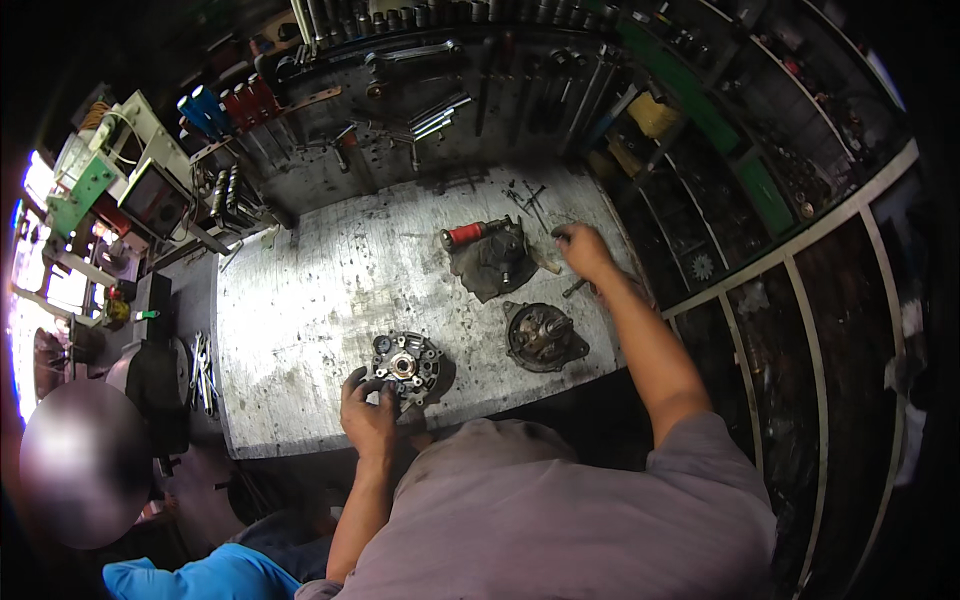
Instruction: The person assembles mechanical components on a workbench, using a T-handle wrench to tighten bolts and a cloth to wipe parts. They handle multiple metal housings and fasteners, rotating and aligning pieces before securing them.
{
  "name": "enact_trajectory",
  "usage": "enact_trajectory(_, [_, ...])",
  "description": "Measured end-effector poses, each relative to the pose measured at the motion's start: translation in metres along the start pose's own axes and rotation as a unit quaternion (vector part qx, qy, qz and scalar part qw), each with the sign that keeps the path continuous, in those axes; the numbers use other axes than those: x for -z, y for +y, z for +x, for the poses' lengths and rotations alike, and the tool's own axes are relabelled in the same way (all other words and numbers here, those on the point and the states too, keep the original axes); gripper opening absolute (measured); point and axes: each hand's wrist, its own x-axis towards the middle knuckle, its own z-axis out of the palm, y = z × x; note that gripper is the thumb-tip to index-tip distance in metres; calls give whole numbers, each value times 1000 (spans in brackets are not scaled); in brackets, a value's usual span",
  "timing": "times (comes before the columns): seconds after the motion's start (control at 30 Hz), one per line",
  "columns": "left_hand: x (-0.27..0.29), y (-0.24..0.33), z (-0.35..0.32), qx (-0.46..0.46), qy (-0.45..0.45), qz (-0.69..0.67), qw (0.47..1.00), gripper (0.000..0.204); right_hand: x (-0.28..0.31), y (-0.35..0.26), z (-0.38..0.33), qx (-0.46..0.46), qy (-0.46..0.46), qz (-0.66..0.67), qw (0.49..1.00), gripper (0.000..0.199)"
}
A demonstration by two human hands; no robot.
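Head camera, and the left hand (370, 412) is at the worktop's (320, 280) near side, fingers half-curled against the rim of a vented alternator housing (403, 367); whether they grip it, I cannot tell. Over to the right, the right hand (587, 252) stretches out, fingers bunched near small loose bolts (530, 197), any hold unclear. Between them: a second round housing (540, 337) and a red-gripped tool (466, 235).

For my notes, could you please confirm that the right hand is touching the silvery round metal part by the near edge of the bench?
Not quite: the head view shows the left hand touching the silvery round metal part by the near edge of the bench.
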Motion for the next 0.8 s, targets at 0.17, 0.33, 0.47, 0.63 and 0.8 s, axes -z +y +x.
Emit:
enact_trajectory(0.17, [-12,7,-10,23,24,-51,998,21,-73,57,39,92,-67,-12,993,28])
enact_trajectory(0.33, [-10,8,-11,47,58,38,996,22,-88,70,50,122,-114,32,986,28])
enact_trajectory(0.47, [-9,9,-7,38,28,16,999,20,-84,77,54,126,-68,-11,990,26])
enact_trajectory(0.63, [1,7,-3,38,-3,4,999,17,-8,39,44,7,117,121,986,27])
enact_trajectory(0.8, [9,-5,9,-20,-47,26,998,19,73,-86,-57,87,126,342,927,20])
